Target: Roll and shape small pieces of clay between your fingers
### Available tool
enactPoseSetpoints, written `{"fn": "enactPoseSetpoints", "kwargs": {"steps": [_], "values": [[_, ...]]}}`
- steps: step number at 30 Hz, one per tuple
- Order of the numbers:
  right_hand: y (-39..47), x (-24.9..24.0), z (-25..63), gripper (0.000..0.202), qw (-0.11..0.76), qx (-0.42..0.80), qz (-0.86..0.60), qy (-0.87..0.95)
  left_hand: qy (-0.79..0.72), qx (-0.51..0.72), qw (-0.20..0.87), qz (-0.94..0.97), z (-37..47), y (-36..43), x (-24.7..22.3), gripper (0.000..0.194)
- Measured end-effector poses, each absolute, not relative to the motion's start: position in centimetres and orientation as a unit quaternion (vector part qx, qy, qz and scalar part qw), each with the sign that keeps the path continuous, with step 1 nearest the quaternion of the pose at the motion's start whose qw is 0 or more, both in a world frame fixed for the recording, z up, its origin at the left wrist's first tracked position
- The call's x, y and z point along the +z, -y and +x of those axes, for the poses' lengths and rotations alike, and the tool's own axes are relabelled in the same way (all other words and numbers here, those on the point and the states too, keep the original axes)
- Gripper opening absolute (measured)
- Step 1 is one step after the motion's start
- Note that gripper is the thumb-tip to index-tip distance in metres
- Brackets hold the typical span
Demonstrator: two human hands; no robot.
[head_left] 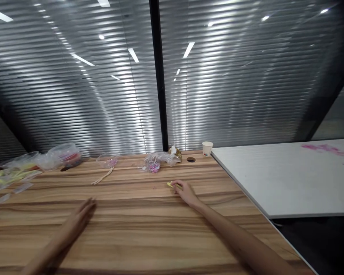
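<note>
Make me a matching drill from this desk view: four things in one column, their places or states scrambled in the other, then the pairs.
1. right hand
2. left hand
3. paper cup
4. pink smear

a. on the white table
b. flat and open on the wood, holding nothing
c. upright at the wooden desk's far edge
d. fingers on a small yellow piece

Pairs: 1-d, 2-b, 3-c, 4-a

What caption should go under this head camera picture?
Right hand pinches a small yellow piece on the wooden table; left hand lies flat, empty.
</note>
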State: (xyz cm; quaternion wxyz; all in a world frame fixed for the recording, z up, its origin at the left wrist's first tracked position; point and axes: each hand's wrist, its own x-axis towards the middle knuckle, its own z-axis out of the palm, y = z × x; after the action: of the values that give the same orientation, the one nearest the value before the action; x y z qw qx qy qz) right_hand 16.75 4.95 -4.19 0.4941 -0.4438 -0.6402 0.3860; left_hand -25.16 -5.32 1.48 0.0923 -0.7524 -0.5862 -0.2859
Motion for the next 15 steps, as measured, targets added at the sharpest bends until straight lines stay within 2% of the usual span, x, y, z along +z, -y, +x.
{"fn": "enactPoseSetpoints", "kwargs": {"steps": [5,9,12,15], "values": [[-4.7,-3.8,16.8,0.024,0.488,0.375,-0.452,0.646,0.516,-0.268,-0.04,-0.812,-14.3,-1.5,-2.7,0.036],[-4.5,-3.4,16.7,0.024,0.482,0.378,-0.456,0.646,0.476,-0.301,-0.086,-0.822,-6.5,-3.3,-2.2,0.036],[-4.7,-3.5,16.6,0.025,0.489,0.383,-0.449,0.642,0.478,-0.335,-0.108,-0.805,-3.4,-4.6,-1.9,0.029],[-4.9,-3.6,16.7,0.024,0.5,0.4,-0.443,0.627,0.505,-0.4,-0.18,-0.743,-1.6,-4.9,-2.0,0.021]]}}
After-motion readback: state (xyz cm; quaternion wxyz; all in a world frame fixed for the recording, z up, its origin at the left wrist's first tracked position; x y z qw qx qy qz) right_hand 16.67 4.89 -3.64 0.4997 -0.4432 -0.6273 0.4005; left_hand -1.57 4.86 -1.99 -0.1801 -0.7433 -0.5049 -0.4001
